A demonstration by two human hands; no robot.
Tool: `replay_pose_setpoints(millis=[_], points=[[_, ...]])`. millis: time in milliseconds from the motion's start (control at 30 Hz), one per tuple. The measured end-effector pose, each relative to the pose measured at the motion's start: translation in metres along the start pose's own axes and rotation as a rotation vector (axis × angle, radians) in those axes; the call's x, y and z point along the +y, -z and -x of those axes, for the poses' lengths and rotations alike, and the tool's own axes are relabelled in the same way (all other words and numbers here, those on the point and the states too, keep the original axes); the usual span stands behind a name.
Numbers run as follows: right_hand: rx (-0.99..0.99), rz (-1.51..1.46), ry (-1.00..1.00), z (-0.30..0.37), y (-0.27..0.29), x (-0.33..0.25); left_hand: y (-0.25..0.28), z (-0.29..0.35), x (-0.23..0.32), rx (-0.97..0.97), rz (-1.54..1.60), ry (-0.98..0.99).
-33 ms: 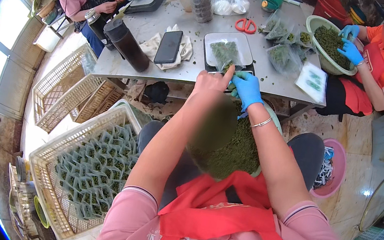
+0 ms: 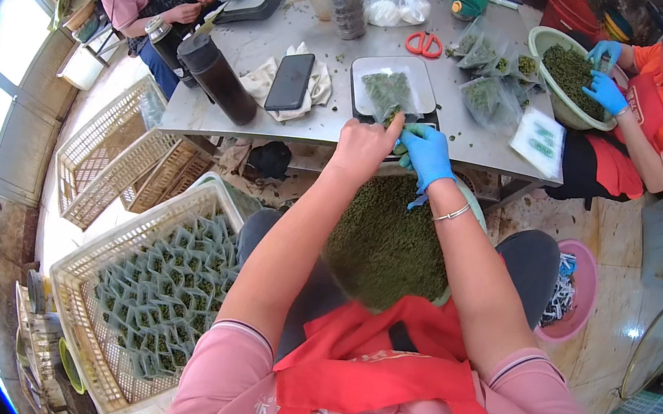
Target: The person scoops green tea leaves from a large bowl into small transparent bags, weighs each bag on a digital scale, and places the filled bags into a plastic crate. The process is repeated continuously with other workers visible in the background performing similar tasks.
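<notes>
A clear plastic bag point(image 2: 387, 89) of small green pieces lies on the white tray of a weighing scale point(image 2: 363, 66), its mouth toward me. My bare left hand point(image 2: 364, 142) is closed at the bag's near end, its index finger against the plastic. Beside it, touching, is my right hand point(image 2: 429, 153) in a blue glove, fingers curled together at the bag's mouth. Some green shows under those fingers; what they grip is mostly hidden. Below both hands, between my knees, a pale green basin point(image 2: 479, 213) holds a heap of loose green pieces point(image 2: 394, 245).
A phone point(image 2: 291, 81) on a cloth, a dark flask point(image 2: 218, 79), red scissors point(image 2: 424, 45) and filled bags point(image 2: 491, 98) lie around the scale. A crate point(image 2: 69, 323) of filled bags stands left, a pink basin point(image 2: 582, 306) right. Co-workers sit at both table ends.
</notes>
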State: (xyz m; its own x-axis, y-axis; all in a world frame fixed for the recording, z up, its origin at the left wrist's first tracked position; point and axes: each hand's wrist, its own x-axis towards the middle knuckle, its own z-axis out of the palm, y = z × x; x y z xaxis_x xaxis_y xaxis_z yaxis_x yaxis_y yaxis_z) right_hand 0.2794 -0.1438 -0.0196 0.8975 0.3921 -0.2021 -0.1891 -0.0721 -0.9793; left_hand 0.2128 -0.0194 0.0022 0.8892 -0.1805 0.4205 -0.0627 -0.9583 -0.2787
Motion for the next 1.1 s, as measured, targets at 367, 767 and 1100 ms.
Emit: replay_pose_setpoints(millis=[367, 767, 1100], points=[[-0.175, -0.109, -0.062, 0.070, 0.022, 0.012, -0.005, -0.012, 0.009, 0.071, 0.088, 0.022], [-0.136, 0.945, 0.337, 0.064, 0.064, 0.004, 0.012, 0.105, 0.047, -0.067, 0.631, 0.108], [-0.019, 1.099, 0.423, 0.016, 0.088, 0.046, 0.015, 0.109, 0.014, -0.107, 0.660, 0.452]])
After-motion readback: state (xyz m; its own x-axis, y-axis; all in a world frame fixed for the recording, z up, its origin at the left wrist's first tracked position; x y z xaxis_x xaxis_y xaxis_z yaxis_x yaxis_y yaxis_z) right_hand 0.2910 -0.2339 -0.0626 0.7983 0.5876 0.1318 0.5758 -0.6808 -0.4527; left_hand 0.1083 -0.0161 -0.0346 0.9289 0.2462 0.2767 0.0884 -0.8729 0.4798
